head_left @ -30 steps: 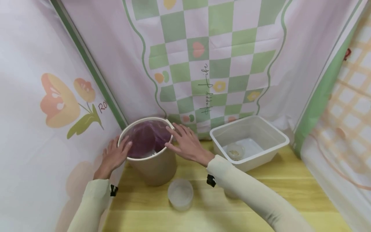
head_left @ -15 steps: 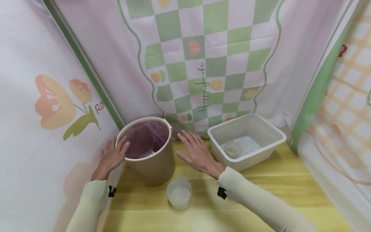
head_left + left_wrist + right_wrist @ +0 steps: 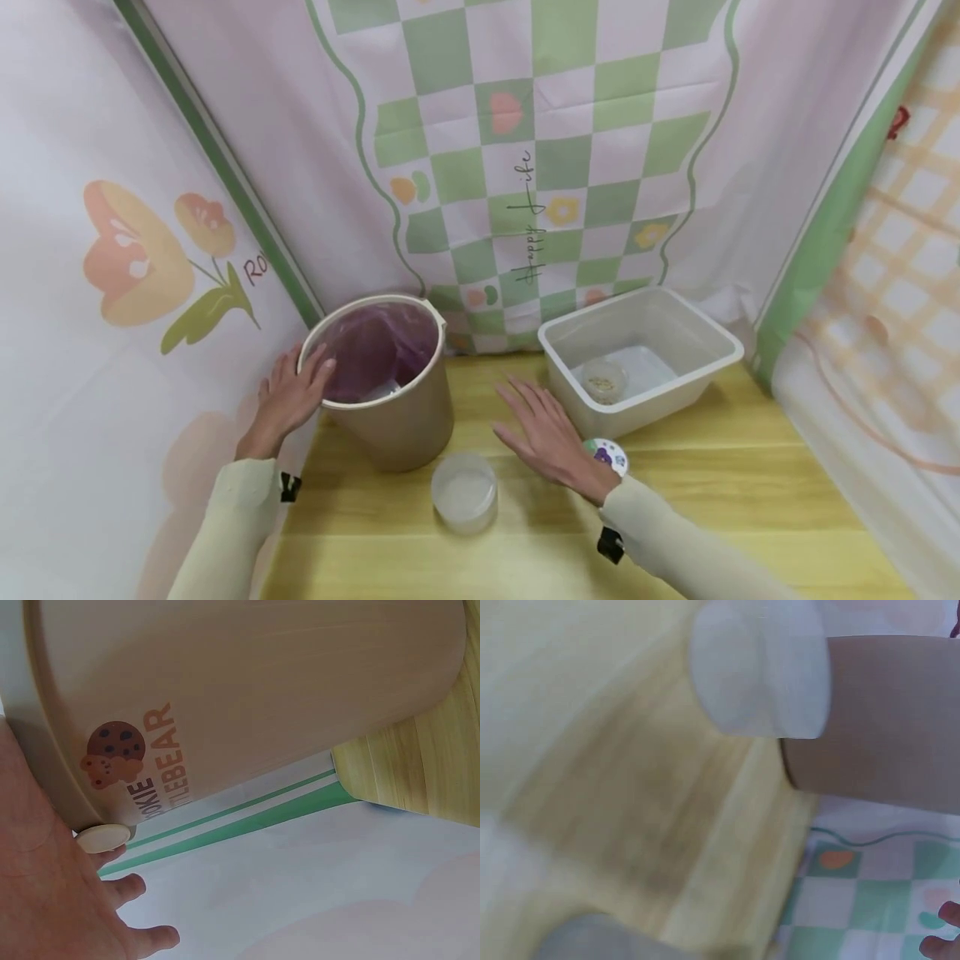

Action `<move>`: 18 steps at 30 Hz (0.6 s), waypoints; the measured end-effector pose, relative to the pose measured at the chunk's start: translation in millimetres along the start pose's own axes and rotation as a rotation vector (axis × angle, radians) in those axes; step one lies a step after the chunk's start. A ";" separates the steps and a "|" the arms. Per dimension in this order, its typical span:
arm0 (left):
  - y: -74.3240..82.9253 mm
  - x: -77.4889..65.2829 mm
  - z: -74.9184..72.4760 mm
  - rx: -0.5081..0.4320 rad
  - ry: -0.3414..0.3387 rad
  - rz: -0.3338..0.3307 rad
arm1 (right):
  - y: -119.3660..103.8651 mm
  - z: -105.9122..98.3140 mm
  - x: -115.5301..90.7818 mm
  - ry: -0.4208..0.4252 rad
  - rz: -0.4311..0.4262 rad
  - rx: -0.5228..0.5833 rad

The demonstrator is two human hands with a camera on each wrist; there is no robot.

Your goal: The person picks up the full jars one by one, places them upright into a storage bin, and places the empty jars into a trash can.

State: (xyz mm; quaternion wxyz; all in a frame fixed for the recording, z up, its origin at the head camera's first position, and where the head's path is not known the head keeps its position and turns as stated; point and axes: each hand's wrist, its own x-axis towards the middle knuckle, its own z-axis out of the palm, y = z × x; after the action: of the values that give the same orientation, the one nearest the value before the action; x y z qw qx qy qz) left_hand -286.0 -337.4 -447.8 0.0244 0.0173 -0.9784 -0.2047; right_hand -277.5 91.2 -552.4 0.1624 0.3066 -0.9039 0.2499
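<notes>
In the head view a beige trash bin [image 3: 405, 425] with a purple liner [image 3: 375, 354] stands at the left. My left hand [image 3: 281, 400] rests at its left rim, thumb side over the edge. The left wrist view shows the fingers [image 3: 154, 939] extended past the rim, beside the bin's printed wall [image 3: 225, 690]. My right hand [image 3: 551, 437] is in the air between bin and basin, fingers spread, holding nothing. A translucent round tub [image 3: 464, 493] sits on the table in front of the bin. By the right wrist shows a round patterned lid [image 3: 609, 457], partly hidden.
A white rectangular basin [image 3: 645, 404] stands at the right, with a small clear round container [image 3: 602, 379] of yellowish bits inside. The wooden table [image 3: 720, 500] meets patterned cloth walls [image 3: 487, 208] at the back and sides.
My right hand has left the bin's right rim and moved right and toward me, uncovering the patterned lid. The left hand stays at the rim. The bin has not visibly shifted.
</notes>
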 end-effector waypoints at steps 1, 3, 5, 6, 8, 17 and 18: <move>0.6 0.0 0.0 0.000 0.000 0.001 | 3.3 1.6 -5.6 -0.001 0.001 -0.004; 1.7 0.0 0.0 0.002 0.000 0.002 | 9.9 4.1 -17.5 -0.010 -0.003 -0.027; 2.6 0.0 0.4 0.004 0.000 0.001 | 16.8 6.2 -30.8 -0.013 -0.016 -0.055; 3.3 -0.2 0.3 0.003 -0.002 0.000 | 20.0 7.1 -37.6 -0.014 -0.021 -0.075; 4.2 -0.2 0.5 0.006 -0.003 0.000 | 26.2 8.1 -51.1 -0.007 -0.026 -0.112; 4.1 -1.1 -1.7 0.012 0.013 0.014 | 52.7 6.3 -93.1 0.010 0.024 -0.201; 3.7 -1.4 -1.9 0.013 0.012 0.015 | 55.3 6.1 -96.2 0.005 0.026 -0.207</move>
State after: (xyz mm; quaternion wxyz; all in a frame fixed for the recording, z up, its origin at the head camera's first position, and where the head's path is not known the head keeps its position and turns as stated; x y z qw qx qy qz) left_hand -284.6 -334.6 -444.6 0.0317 0.0115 -0.9797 -0.1978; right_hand -240.4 171.3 -619.9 0.1926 0.2759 -0.9284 0.1579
